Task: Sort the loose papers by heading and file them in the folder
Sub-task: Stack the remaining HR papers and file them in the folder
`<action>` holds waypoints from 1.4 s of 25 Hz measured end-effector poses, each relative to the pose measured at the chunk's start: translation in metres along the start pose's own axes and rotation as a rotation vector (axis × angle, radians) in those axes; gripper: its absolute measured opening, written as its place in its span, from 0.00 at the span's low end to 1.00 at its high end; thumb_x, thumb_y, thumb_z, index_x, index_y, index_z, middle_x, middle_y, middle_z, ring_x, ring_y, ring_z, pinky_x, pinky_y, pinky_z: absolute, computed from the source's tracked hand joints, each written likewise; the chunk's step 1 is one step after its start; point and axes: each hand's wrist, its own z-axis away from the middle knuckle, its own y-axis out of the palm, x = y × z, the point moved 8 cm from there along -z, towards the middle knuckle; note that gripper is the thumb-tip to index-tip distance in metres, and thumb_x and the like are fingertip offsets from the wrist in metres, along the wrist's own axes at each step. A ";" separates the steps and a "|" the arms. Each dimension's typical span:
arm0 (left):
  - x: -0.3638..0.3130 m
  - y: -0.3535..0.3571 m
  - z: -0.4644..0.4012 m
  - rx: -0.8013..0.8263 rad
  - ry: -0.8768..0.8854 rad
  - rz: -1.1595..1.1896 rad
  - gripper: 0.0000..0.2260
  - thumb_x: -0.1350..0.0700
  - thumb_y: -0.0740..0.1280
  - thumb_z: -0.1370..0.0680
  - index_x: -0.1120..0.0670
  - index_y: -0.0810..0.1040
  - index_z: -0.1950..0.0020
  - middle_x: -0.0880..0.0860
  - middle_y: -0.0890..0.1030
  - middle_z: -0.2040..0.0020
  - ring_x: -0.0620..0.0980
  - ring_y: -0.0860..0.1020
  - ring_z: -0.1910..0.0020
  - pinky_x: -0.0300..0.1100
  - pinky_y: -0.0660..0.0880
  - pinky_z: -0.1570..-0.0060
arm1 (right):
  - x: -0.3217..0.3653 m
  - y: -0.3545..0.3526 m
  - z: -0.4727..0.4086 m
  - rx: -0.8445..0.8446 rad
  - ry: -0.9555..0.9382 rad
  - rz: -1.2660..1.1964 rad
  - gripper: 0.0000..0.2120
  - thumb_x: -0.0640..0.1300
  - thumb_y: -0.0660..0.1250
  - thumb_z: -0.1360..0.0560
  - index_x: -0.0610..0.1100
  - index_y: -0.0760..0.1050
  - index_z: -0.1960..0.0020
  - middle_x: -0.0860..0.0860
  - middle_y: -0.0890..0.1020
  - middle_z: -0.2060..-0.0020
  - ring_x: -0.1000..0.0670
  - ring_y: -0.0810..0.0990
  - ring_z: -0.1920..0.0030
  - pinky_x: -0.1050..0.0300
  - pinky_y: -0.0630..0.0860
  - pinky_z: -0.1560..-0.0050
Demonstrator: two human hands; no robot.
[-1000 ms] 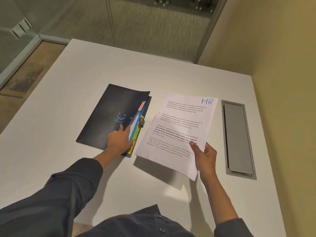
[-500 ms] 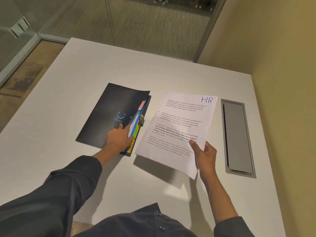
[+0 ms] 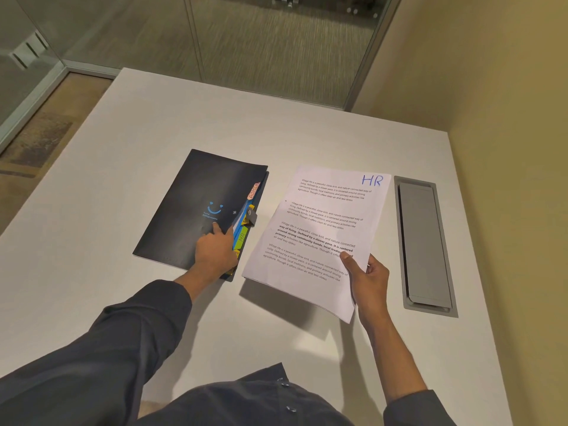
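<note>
Here the paper (image 3: 322, 229), a printed sheet with "HR" handwritten in blue at its top right corner, is held just above the surface (image 3: 276, 133), slightly right of centre. The right hand (image 3: 368, 278) grips its lower right corner at about 5 o'clock of the sheet, the thumb lying on the printed face and the other fingers curled behind it, so the sheet tilts up and throws a shadow on the surface beneath. Whether more than one sheet is held cannot be told.

At 9 o'clock from the paper, just beside it, lies the dark folder (image 3: 196, 207) with a small blue smile mark on its cover. The left hand (image 3: 215, 250) rests on the folder's lower right part, forefinger stretched flat on the cover; the other fingers reach in at the cover's right edge, and how they lie there cannot be told. Along that opening edge coloured divider tabs (image 3: 246, 222) show: an orange one at the top, yellow ones, and a green one marked "HR". A blue leaf shows inside under the cover.

At 3 o'clock from the paper, apart from it, a grey cable hatch (image 3: 424, 244) is set flush into the surface, its lid down. A glass wall (image 3: 276, 41) stands beyond the far edge at 12 o'clock.
</note>
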 end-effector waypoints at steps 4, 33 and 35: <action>0.003 -0.009 0.005 -0.015 0.016 -0.009 0.25 0.45 0.60 0.20 0.50 0.58 0.25 0.61 0.64 0.26 0.57 0.80 0.46 0.47 0.79 0.53 | -0.002 -0.004 -0.001 -0.012 0.002 0.002 0.09 0.38 0.69 0.23 0.43 0.82 0.43 0.51 0.87 0.52 0.50 0.86 0.52 0.57 0.81 0.55; -0.017 -0.090 0.059 -0.095 0.174 -0.033 0.09 0.55 0.61 0.21 0.53 0.75 0.42 0.53 0.80 0.45 0.52 0.80 0.51 0.41 0.71 0.60 | 0.008 0.026 -0.020 0.213 0.089 0.210 0.08 0.36 0.70 0.24 0.39 0.82 0.45 0.48 0.86 0.54 0.56 0.85 0.64 0.68 0.75 0.68; -0.026 -0.092 0.066 -0.100 0.203 -0.047 0.09 0.54 0.60 0.20 0.52 0.76 0.43 0.52 0.80 0.45 0.51 0.80 0.52 0.40 0.69 0.61 | 0.008 0.031 -0.027 0.226 0.085 0.276 0.09 0.36 0.70 0.24 0.38 0.82 0.45 0.47 0.86 0.54 0.55 0.84 0.63 0.68 0.75 0.68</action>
